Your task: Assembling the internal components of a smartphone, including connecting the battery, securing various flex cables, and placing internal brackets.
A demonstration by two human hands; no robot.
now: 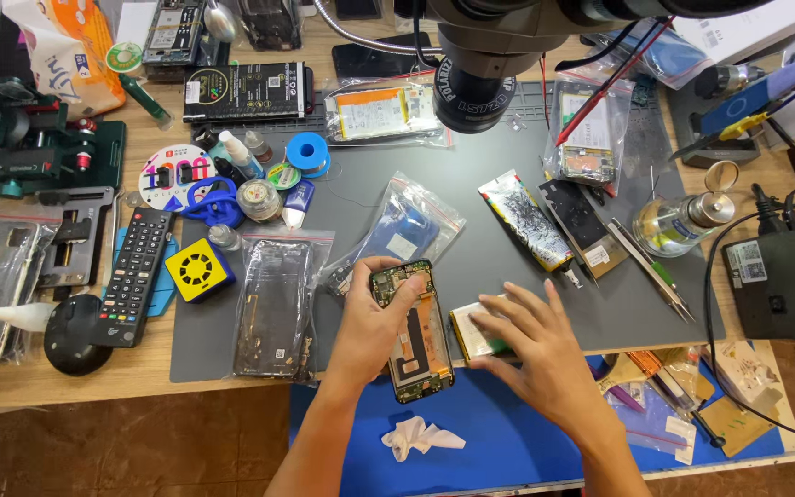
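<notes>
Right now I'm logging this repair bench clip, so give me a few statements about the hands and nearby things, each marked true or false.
1. The left hand holds an opened phone with its circuit board showing. True.
2. The right hand grips tweezers. False: it rests flat on a battery pack; the tweezers lie apart on the grey mat.
3. A crumpled white tissue lies on the blue mat. True.
4. The black remote control lies right of the phone. False: it lies to its left.

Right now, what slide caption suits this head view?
Left hand steadies an opened phone; right hand rests on a battery.
</notes>
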